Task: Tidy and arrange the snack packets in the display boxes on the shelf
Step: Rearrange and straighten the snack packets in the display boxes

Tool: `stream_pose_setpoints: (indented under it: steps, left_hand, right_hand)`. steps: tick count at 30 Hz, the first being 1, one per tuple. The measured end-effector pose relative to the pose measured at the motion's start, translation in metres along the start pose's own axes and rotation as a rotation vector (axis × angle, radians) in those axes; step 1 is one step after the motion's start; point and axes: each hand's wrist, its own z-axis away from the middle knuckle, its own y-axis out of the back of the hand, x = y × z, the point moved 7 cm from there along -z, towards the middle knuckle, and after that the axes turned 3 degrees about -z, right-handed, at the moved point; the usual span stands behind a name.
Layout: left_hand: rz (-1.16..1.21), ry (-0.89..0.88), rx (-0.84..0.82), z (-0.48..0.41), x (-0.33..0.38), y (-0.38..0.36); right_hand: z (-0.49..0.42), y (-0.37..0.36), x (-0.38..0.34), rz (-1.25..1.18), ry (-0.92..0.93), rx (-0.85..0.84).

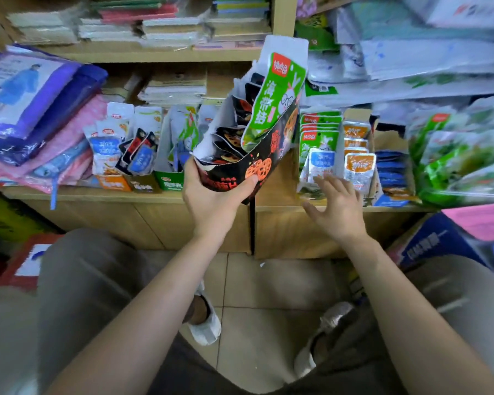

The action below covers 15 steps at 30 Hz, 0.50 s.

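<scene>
Black cardboard display box in grip of left hand; right hand spread.

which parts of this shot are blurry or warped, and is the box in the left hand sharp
Head view: the black display box in the left hand and its green packet are fairly sharp, the right hand slightly soft; same view, the green bags at far right smear and the corners stretch from the wide lens; light is even, no strong glare.

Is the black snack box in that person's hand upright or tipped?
Tipped: the black display box leans rightward, held off the shelf by the left hand, packets inside.
</scene>
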Motion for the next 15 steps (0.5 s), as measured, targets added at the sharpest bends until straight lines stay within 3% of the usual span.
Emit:
stream_pose_setpoints:
  steps: [9,15]
  left_hand:
    - [-0.053,0.05,-0.032,0.043,-0.013,-0.039]
    - [-0.104,0.061,0.061,0.056,-0.033,-0.023]
  right_hand:
    - [0.007,-0.008,0.019,-0.046,0.042,-0.11]
    - [0.005,-0.01,0.021,-0.045,0.037,-0.123]
